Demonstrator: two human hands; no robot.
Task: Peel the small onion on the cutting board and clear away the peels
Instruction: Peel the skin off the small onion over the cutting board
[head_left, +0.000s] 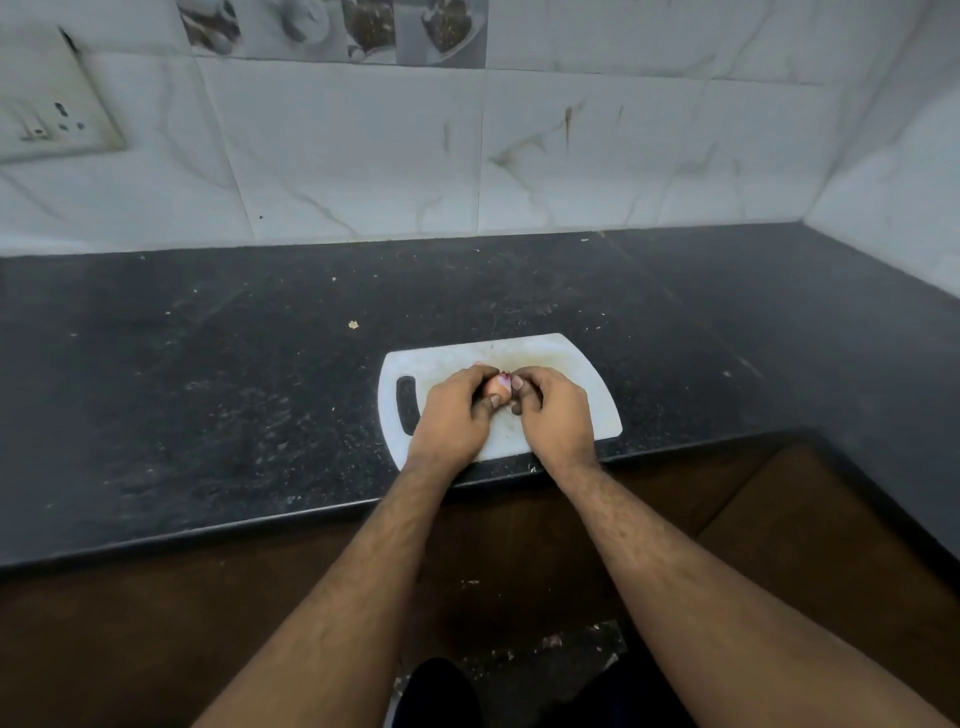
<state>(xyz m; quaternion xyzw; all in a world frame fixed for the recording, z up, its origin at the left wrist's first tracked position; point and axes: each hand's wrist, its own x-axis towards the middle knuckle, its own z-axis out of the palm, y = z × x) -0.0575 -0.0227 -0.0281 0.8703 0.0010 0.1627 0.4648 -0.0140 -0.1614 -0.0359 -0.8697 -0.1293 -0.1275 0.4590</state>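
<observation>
A small pinkish onion (497, 385) is held just above the white cutting board (566, 364), which lies near the counter's front edge. My left hand (454, 415) grips the onion from the left, fingers curled round it. From the right, my right hand (553, 415) pinches the onion's purplish tip with its fingertips. Most of the onion is hidden between the two hands.
The board has a dark handle slot (407, 405) at its left end. The black speckled counter (208, 389) carries a small scrap (353, 325) behind the board. Tiled walls stand at the back and right, with a wall socket (47, 114) at upper left.
</observation>
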